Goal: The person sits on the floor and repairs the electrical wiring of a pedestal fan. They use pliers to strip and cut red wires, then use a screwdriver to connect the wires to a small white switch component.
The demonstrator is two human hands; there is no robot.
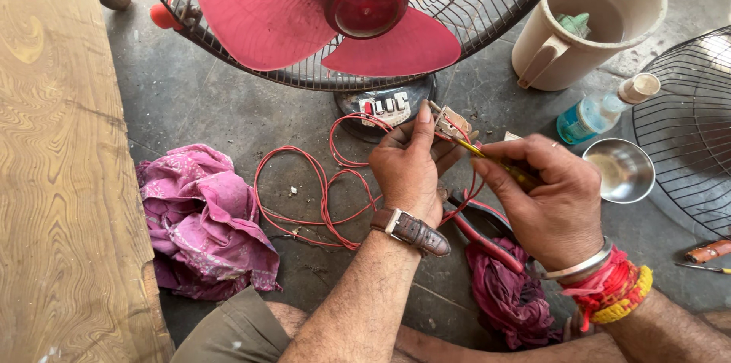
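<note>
Down on the floor, the left hand is clenched around a small beige switch part, thumb up along its side, holding it up just in front of the fan's base. The right hand grips a yellow-handled screwdriver, its tip touching the part. Red wires run from the part and loop across the floor under the left hand. Pliers with red handles lie below the hands, resting on a dark red rag. A brown watch sits on the left wrist, a steel bangle and red and yellow threads on the right.

The fan, pink blades in a wire cage, stands just beyond the hands. A pink cloth is bunched to the left, beside a wooden board. To the right: a cream jug, a small blue bottle, a steel bowl and a loose grille.
</note>
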